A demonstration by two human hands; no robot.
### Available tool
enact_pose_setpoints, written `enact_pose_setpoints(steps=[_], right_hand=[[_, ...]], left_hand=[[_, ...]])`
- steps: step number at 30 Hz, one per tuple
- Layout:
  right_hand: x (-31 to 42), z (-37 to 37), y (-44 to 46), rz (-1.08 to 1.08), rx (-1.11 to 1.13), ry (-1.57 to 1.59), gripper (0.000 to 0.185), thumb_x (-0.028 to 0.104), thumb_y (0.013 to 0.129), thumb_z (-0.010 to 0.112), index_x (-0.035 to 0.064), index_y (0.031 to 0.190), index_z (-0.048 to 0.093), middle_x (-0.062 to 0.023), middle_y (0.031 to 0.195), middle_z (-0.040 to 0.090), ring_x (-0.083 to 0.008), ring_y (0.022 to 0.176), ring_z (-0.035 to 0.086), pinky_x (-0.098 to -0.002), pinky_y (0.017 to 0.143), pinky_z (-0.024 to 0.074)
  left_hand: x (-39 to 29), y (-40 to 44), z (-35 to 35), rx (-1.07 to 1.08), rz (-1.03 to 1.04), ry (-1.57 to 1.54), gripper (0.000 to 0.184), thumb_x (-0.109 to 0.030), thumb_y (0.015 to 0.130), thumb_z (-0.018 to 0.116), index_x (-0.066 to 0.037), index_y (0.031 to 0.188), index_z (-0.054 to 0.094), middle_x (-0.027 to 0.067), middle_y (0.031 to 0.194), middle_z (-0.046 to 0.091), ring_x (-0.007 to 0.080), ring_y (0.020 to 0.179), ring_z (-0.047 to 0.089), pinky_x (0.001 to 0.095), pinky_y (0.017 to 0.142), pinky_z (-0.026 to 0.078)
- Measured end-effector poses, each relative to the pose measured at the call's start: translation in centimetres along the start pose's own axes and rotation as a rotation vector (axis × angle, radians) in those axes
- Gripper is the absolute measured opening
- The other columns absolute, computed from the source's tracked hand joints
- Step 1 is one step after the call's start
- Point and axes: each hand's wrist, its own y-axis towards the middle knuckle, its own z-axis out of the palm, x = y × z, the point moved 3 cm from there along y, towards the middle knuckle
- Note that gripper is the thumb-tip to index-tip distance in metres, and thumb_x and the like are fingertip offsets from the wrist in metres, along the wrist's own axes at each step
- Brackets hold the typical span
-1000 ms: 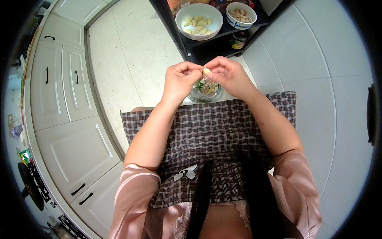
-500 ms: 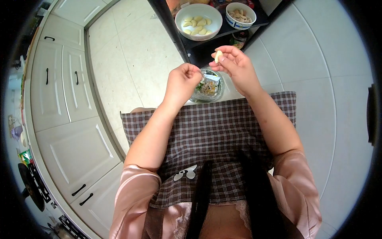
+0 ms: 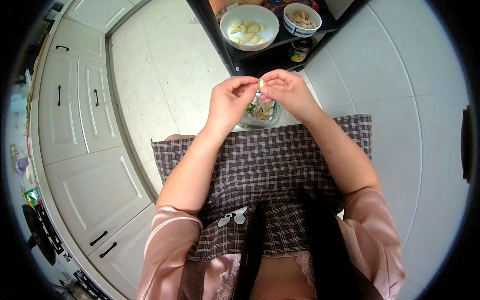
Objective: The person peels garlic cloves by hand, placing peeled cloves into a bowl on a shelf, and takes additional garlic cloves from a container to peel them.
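Note:
My right hand [image 3: 289,95] pinches a pale garlic clove [image 3: 262,84] between thumb and fingertips. My left hand [image 3: 231,99] meets it from the other side, its thumb and fingertips closed at the clove's edge. Just below both hands is a clear round container [image 3: 260,120] holding mixed scraps with green bits, partly covered by my fingers. Beyond them, on a dark shelf, a white bowl [image 3: 270,40] holds several peeled garlic cloves [image 3: 248,31]. Beside it stands a smaller patterned bowl [image 3: 299,32] with what look like unpeeled cloves [image 3: 301,20].
A dark shelf unit [image 3: 280,44] stands ahead, with a jar [image 3: 299,51] on its lower level. White cabinets [image 3: 95,195] line the left, and a pale tiled wall [image 3: 385,75] is on the right. A checked apron [image 3: 270,165] covers my lap.
My right hand has moved left and slightly down with the garlic clove, bringing it to my left fingertips. The left hand has barely shifted. More of the jar on the shelf shows.

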Motion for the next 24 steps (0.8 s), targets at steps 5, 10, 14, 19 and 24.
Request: enact_pose_setpoints(steps=[5, 10, 14, 19, 24], right_hand=[[0.35, 0.47, -0.26, 0.001, 0.012, -0.012, 0.019, 0.009, 0.083, 0.062, -0.0011, 0.099, 0.058, -0.0060, 0.083, 0.063, -0.0104, 0.073, 0.061, -0.0228, 0.067, 0.0502], [0.22, 0.45, -0.26, -0.007, 0.030, -0.043, 0.020, 0.010, 0.084, 0.063, -0.0019, 0.099, 0.059, -0.0045, 0.081, 0.063, -0.0085, 0.073, 0.060, -0.0218, 0.067, 0.0493], [0.12, 0.77, -0.30, -0.052, 0.053, -0.062, 0.019, 0.010, 0.084, 0.061, -0.0023, 0.098, 0.059, -0.0045, 0.081, 0.062, -0.0087, 0.073, 0.060, -0.0216, 0.067, 0.0490], [0.11, 0.97, -0.40, -0.050, 0.048, -0.054, 0.018, 0.009, 0.085, 0.060, -0.0024, 0.099, 0.058, -0.0047, 0.081, 0.061, -0.0094, 0.073, 0.060, -0.0217, 0.067, 0.0493], [0.25, 1.10, -0.40, -0.066, 0.048, -0.054, 0.016, 0.003, 0.085, 0.056, -0.0027, 0.100, 0.056, -0.0061, 0.087, 0.059, -0.0104, 0.075, 0.060, -0.0225, 0.069, 0.0498]], left_hand=[[0.12, 0.04, -0.31, -0.012, 0.036, 0.055, 0.014, -0.007, 0.082, 0.064, 0.002, 0.092, 0.066, 0.0066, 0.083, 0.066, 0.0093, 0.074, 0.060, 0.0207, 0.066, 0.048], [-0.01, 0.02, -0.54, -0.013, 0.057, 0.132, 0.012, -0.007, 0.081, 0.065, 0.002, 0.089, 0.066, 0.0060, 0.082, 0.066, 0.0088, 0.071, 0.060, 0.0205, 0.064, 0.048], [0.22, 0.08, -0.64, -0.017, 0.072, 0.157, 0.010, -0.007, 0.080, 0.066, 0.002, 0.085, 0.065, 0.0044, 0.077, 0.064, 0.0078, 0.068, 0.058, 0.0200, 0.062, 0.047], [0.31, 0.03, -0.54, -0.065, 0.043, 0.100, 0.008, -0.006, 0.075, 0.067, 0.002, 0.079, 0.065, 0.0049, 0.072, 0.061, 0.0076, 0.063, 0.055, 0.0202, 0.059, 0.045], [0.04, 0.08, -0.52, -0.025, -0.003, 0.196, 0.010, -0.007, 0.083, 0.061, 0.003, 0.086, 0.061, 0.0024, 0.075, 0.062, 0.0057, 0.066, 0.054, 0.0187, 0.061, 0.045]])
